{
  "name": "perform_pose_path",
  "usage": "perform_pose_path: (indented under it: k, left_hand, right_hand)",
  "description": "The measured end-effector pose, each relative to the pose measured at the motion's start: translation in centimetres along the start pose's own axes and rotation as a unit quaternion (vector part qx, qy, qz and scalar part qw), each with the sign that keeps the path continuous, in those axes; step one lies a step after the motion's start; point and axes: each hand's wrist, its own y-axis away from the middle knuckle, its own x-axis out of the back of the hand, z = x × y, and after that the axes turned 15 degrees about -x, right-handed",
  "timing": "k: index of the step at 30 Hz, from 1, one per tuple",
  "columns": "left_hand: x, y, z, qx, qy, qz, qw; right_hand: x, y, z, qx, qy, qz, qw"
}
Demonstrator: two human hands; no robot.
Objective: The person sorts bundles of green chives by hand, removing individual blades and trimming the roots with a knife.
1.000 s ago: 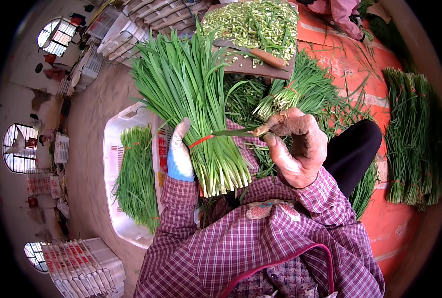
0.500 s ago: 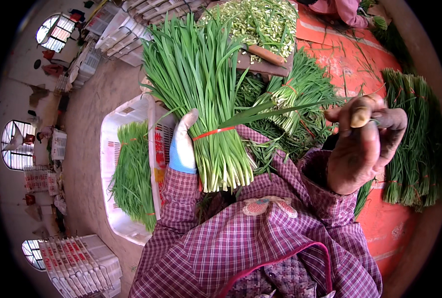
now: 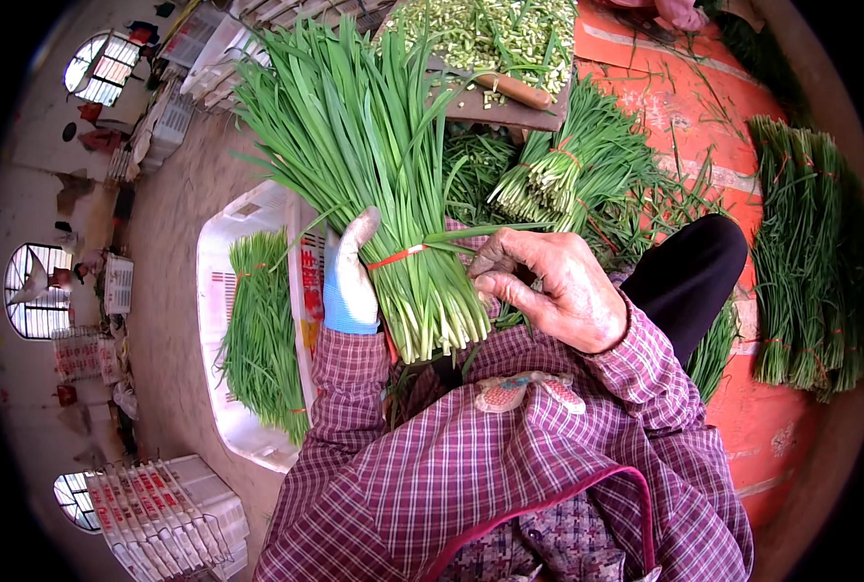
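Note:
My left hand (image 3: 351,281), in a white and blue glove, grips a large bunch of green garlic chives (image 3: 354,145) from its left side, thumb across the stems. A red band (image 3: 398,257) circles the bunch above its pale cut ends. One loose leaf (image 3: 490,234) juts out rightward by the band. Bare, my right hand (image 3: 558,291) is at the right edge of the bunch, just below that leaf. Its thumb and forefinger are pinched together close to the stems; what lies between them is hidden.
Left of me stands a white plastic crate (image 3: 220,369) holding a banded bunch (image 3: 257,330). Ahead, a board (image 3: 509,114) carries chopped stems and a wooden-handled knife (image 3: 514,89). More bunches (image 3: 568,160) lie beyond my right hand, with a long row (image 3: 805,262) on the orange sheet (image 3: 762,436).
My right hand has swung left and inward, from well out to the right up to the bunch, and has turned back-side up. The bunch has shifted slightly left in my left hand.

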Motion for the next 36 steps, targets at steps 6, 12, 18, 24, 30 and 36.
perform_pose_path:
  k: [6, 12, 18, 24, 30, 36]
  left_hand:
    - [-0.8, -0.8, 2.3, 0.052, 0.178, 0.128, 0.974]
    - [-1.3, 0.4, -0.1, -0.079, -0.06, 0.015, 0.995]
    - [-1.7, 0.1, -0.7, -0.046, -0.023, 0.017, 0.999]
    - [-2.4, 0.2, -0.5, -0.088, -0.047, 0.002, 0.995]
    - [-2.1, -0.3, -0.8, -0.073, -0.01, 0.029, 0.997]
    - [0.0, -1.0, -0.7, -0.061, 0.066, 0.106, 0.99]
  right_hand:
    - [-1.6, 0.1, 1.4, -0.052, 0.12, 0.025, 0.991]
    - [-2.4, -3.3, 4.1, -0.112, 0.028, 0.096, 0.989]
    - [-3.3, -4.7, 4.1, -0.205, -0.231, 0.042, 0.95]
    - [-5.6, -4.5, 4.6, -0.159, -0.313, 0.094, 0.932]
    - [-5.3, -4.6, 4.5, -0.111, -0.494, 0.042, 0.861]
    - [0.7, -2.7, 4.6, -0.108, -0.547, -0.118, 0.822]
